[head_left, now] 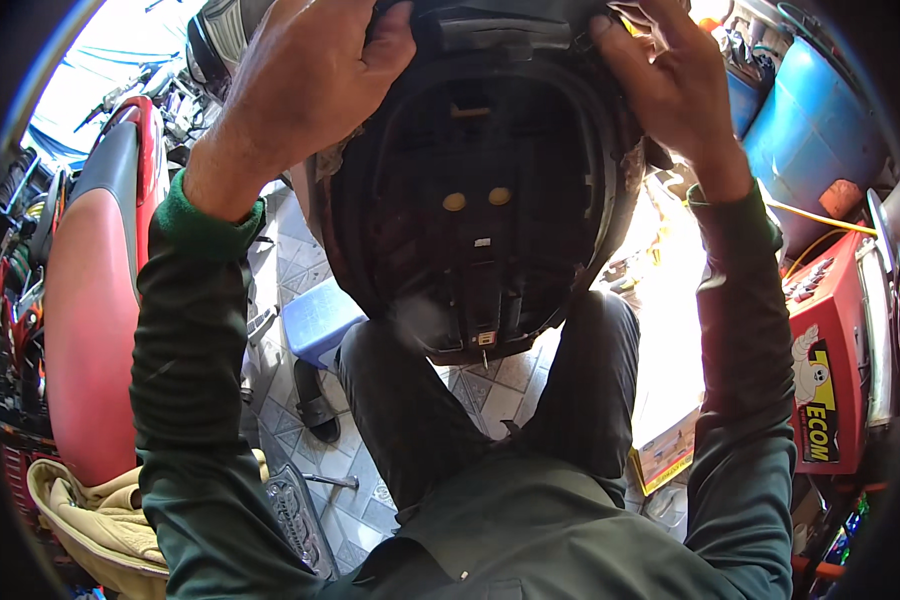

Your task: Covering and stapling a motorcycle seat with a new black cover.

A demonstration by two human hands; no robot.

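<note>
A motorbike seat (410, 230) is turned with its black plastic underside toward me, its narrower end down by my knees. Two round yellowish pads (477, 199) show near the middle of that underside. My left hand (320, 75) is closed on the seat's far edge at the left, its fingertips partly cut off by the top of the picture. At the far right corner, my right hand (665, 80) grips the same edge with thumb and fingers bent. A dark strip (500, 33) runs along the edge between my hands.
A red and black seat (95, 300) stands at my left, above a beige cloth (100, 525). A blue stool (320, 318), a black sandal (316, 405) and a hammer (335, 481) are on the tiled floor. To the right are a red box (835, 330) and blue barrels (810, 120).
</note>
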